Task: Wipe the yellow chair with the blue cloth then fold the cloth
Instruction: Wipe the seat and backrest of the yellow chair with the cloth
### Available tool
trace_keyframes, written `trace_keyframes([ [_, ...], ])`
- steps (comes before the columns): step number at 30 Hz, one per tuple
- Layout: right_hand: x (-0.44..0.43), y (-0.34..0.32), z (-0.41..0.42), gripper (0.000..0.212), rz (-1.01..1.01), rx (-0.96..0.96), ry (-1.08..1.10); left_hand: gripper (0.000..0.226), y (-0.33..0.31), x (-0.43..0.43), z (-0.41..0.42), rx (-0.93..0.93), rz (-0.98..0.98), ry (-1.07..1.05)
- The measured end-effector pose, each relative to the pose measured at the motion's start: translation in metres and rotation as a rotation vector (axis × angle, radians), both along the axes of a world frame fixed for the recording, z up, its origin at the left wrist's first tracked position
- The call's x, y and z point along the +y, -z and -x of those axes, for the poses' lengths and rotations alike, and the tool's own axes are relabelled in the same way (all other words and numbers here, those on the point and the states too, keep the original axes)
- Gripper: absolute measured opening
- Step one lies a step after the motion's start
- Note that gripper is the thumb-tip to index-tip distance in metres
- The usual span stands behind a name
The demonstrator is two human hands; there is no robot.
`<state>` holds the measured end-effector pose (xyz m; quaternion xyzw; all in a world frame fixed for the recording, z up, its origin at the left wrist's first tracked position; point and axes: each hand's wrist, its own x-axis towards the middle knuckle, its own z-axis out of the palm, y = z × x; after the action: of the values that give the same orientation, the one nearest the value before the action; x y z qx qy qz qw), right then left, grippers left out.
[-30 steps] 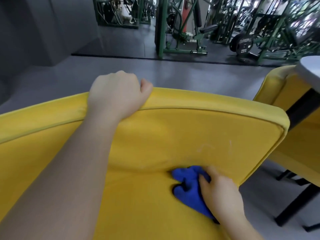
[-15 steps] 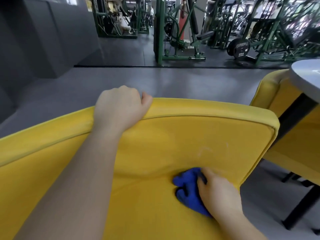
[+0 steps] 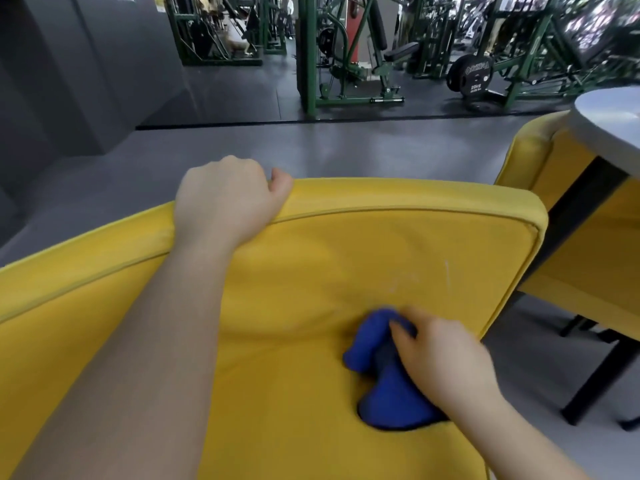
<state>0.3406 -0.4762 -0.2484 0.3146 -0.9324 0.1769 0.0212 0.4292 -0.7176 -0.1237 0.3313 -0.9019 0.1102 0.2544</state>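
Note:
The yellow chair [image 3: 346,258] fills the lower part of the view, its padded backrest facing me. My left hand [image 3: 228,199] is clamped over the backrest's top edge, fingers curled behind it. A bunched blue cloth [image 3: 384,386] lies pressed on the seat, close to where seat and backrest meet at the right. My right hand [image 3: 446,362] grips the cloth from the right, covering part of it. Faint pale marks show on the backrest above the cloth.
A second yellow chair [image 3: 595,258] stands at the right under a round grey table [image 3: 609,123] with a black leg. Grey floor lies beyond the backrest. Green gym machines [image 3: 346,64] and a weight plate [image 3: 471,76] stand at the back.
My right hand has slid the blue cloth slightly along the seat near the backrest crease. My left hand keeps its grip on the top edge. The camera view has tilted up a little.

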Motion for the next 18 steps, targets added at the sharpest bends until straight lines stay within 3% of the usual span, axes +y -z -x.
trace_keyframes([
  [3,-0.014,-0.045,0.007,0.027,0.542,0.386,-0.020,0.056,0.000,-0.001,-0.002,0.020,0.005,-0.007],
  [4,-0.020,-0.046,0.014,0.026,0.589,0.477,-0.027,0.056,0.000,-0.001,-0.001,0.021,0.009,-0.005],
  [5,-0.026,-0.040,0.018,0.026,0.535,0.554,-0.030,0.055,0.000,0.000,-0.001,0.020,0.011,-0.003],
  [7,-0.029,-0.007,0.015,0.026,0.303,0.535,-0.118,0.055,-0.001,0.002,-0.002,0.013,0.005,0.005],
  [10,-0.020,0.043,0.009,0.022,-0.227,0.214,-0.129,0.056,-0.001,0.003,-0.001,-0.014,0.017,-0.001],
  [11,-0.016,0.042,0.010,0.024,-0.280,0.096,-0.100,0.057,-0.001,0.003,-0.002,-0.020,0.018,-0.006],
  [13,-0.014,0.012,0.015,0.024,-0.153,0.033,-0.073,0.058,-0.001,0.001,-0.003,-0.024,0.009,-0.025],
  [16,-0.014,-0.052,0.020,0.018,0.247,0.511,-0.106,0.059,0.000,0.000,-0.003,-0.023,-0.002,-0.046],
  [18,-0.011,-0.062,0.036,0.020,0.432,0.724,-0.090,0.059,-0.001,0.000,-0.002,-0.020,0.002,-0.055],
])
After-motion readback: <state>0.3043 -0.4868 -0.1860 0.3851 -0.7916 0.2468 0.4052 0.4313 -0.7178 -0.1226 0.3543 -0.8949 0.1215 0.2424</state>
